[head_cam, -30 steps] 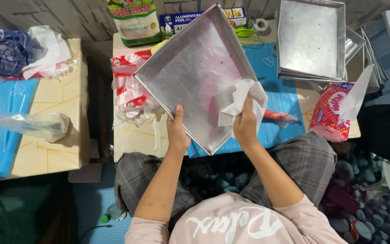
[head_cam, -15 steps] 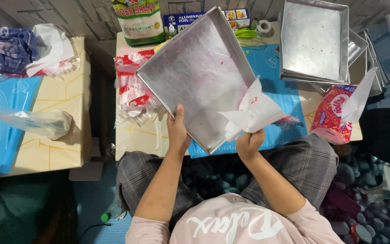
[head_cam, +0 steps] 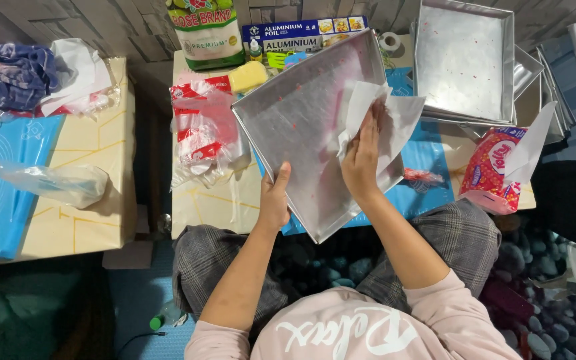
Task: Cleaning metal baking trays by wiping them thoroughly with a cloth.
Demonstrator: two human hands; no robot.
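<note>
A square metal baking tray (head_cam: 301, 127) is held tilted over the low table (head_cam: 221, 207), one corner toward the person. The left hand (head_cam: 275, 200) grasps the tray's near edge, thumb laid on the inside. The right hand (head_cam: 363, 157) presses flat, fingers spread, on a white tissue (head_cam: 385, 110) against the tray's right half. Small red specks, perhaps crumbs, dot the tray. Right of it stand stacked trays (head_cam: 465, 60) and a tissue packet (head_cam: 495, 167); left, a red-printed plastic bag (head_cam: 201, 133).

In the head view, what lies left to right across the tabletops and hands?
Blue cloth → clear plastic bag → red-and-white plastic bags → left hand → right hand on white tissue → second metal tray → tissue packet.
</note>
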